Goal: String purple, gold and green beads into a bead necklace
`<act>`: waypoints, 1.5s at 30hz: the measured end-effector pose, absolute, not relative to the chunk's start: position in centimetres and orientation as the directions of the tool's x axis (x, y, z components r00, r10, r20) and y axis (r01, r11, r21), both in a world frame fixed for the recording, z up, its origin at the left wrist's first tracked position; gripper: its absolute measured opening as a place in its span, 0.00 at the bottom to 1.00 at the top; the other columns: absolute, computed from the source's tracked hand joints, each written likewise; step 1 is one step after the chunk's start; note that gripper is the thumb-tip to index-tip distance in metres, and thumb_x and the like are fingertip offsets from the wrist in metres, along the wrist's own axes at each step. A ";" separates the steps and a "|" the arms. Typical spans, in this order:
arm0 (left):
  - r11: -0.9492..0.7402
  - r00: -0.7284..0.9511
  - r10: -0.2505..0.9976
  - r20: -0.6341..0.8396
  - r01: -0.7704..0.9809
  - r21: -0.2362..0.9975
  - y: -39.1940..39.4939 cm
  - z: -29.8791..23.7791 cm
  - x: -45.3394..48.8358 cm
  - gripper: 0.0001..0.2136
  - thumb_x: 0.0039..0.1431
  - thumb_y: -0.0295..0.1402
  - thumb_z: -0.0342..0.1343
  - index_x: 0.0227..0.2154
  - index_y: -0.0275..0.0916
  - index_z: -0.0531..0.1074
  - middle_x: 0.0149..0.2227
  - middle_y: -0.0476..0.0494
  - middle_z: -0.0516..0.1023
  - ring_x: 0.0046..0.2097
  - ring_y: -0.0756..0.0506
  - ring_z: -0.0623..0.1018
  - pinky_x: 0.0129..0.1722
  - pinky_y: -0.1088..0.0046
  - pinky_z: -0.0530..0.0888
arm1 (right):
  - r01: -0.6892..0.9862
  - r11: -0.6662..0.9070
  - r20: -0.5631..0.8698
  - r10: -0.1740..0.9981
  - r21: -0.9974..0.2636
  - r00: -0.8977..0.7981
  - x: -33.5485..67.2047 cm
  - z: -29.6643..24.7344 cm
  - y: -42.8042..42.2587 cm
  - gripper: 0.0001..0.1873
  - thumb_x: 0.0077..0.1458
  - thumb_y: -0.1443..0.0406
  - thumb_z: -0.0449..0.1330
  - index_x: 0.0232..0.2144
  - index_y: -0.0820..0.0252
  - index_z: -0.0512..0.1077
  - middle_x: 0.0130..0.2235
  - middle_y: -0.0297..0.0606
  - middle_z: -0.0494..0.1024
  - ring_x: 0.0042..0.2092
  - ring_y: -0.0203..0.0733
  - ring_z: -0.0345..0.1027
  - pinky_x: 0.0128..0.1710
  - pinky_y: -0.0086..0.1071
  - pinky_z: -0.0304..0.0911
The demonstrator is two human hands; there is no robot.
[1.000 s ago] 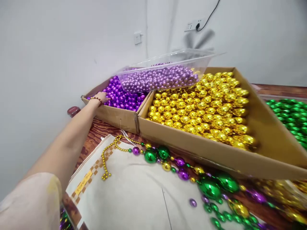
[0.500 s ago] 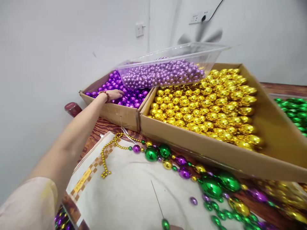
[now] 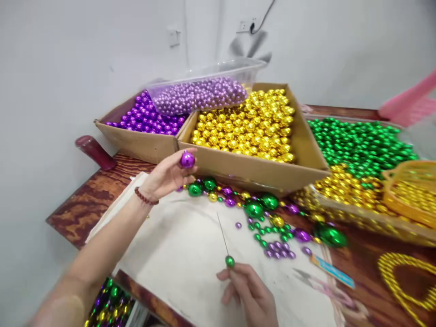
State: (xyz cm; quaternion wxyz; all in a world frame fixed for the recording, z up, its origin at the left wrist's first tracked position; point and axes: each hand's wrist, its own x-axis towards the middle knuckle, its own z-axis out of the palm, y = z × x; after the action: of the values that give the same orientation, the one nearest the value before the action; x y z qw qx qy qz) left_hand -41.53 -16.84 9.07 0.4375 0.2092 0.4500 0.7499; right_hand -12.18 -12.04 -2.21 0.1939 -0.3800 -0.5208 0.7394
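Note:
My left hand (image 3: 172, 175) holds a shiny purple bead (image 3: 187, 159) between thumb and fingers, in front of the cardboard boxes. Low in the view, my right hand (image 3: 247, 290) pinches a long thin needle (image 3: 222, 234) that points up, with a green bead (image 3: 230, 261) threaded at its lower end, against the fingertips. A string of green, purple and gold beads (image 3: 254, 209) lies on the white cloth (image 3: 190, 245) beyond the right hand. Small lilac beads (image 3: 279, 250) sit in a cluster beside it.
One cardboard box (image 3: 143, 143) contains purple beads, another box (image 3: 255, 170) gold ones. A clear tub (image 3: 204, 72) of lilac beads rests on top. Right of them are green beads (image 3: 361, 141) and an orange basket (image 3: 412, 190). Scissors (image 3: 323, 288) and a dark red bottle (image 3: 96, 152) lie nearby.
My left hand has come out of the purple bead box, toward me and right, now with a purple bead. My right hand shows more fully, still with the needle and green bead.

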 end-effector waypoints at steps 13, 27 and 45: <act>-0.136 -0.221 0.932 0.287 0.520 0.843 -16.7 -0.1 -24.2 0.24 0.54 0.40 0.66 0.52 0.41 0.69 0.40 0.43 0.75 0.38 0.47 0.72 0.37 0.69 0.71 | -0.159 -0.111 -0.043 0.925 -0.981 -0.377 -8.0 -1.9 -10.1 0.07 0.56 0.61 0.64 0.34 0.59 0.75 0.37 0.39 0.82 0.38 0.40 0.75 0.35 0.31 0.70; -0.194 -0.555 0.729 0.400 0.394 0.899 -17.1 -3.2 -20.3 0.18 0.58 0.28 0.63 0.51 0.46 0.75 0.48 0.41 0.75 0.51 0.44 0.74 0.51 0.66 0.71 | -0.285 -0.309 -0.183 0.901 -0.907 -0.394 -6.8 -5.2 -11.9 0.08 0.56 0.61 0.64 0.33 0.60 0.73 0.25 0.30 0.75 0.23 0.31 0.68 0.23 0.24 0.63; -0.320 -0.724 0.676 -0.139 -0.458 0.830 -16.3 -0.2 -23.1 0.15 0.48 0.42 0.70 0.35 0.39 0.78 0.33 0.48 0.78 0.33 0.51 0.78 0.36 0.74 0.77 | 0.082 -0.078 -0.113 0.760 -0.994 -0.641 -2.5 -6.9 -16.4 0.08 0.63 0.62 0.57 0.36 0.58 0.74 0.28 0.33 0.77 0.27 0.34 0.74 0.28 0.24 0.72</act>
State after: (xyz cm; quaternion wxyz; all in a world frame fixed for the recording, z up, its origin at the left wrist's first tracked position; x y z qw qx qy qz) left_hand -23.14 -16.28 -0.18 0.3527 0.1174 0.4645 0.8038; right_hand -2.48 -16.40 -6.86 0.2593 -0.3353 -0.6273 0.6533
